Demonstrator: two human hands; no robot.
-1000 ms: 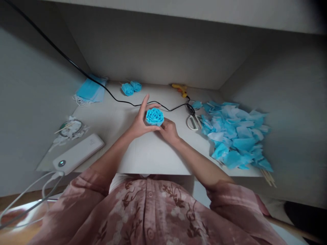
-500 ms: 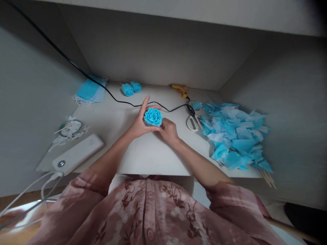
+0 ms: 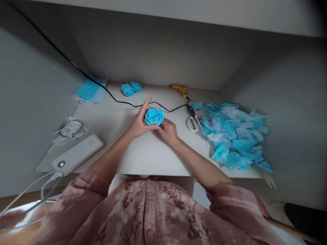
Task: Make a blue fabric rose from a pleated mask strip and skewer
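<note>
A bright blue rose (image 3: 154,116) with ruffled layered petals, made of thin sheet material, faces up over the middle of the table. Around its left side curves my left hand (image 3: 139,125); its thumb lies along the near edge and one finger points up and away. My right hand (image 3: 169,130) is closed into a fist against the rose's lower right side. What its fingers grip under the bloom is hidden. Two similar blue roses, one (image 3: 127,90) in front of the other (image 3: 137,86), lie at the back wall.
Blue and white cut pieces (image 3: 236,136) are heaped at right, with wooden sticks (image 3: 268,179) poking out below. Nearby are white-handled scissors (image 3: 192,123) and a yellow glue gun (image 3: 180,90). A black cable (image 3: 122,101) crosses behind my hands. Face masks (image 3: 89,90) and a power bank (image 3: 78,153) sit at left.
The rose has shifted slightly to the right and tilted a little between my hands. Less of my left fingers shows behind it. Everything on the table has stayed put.
</note>
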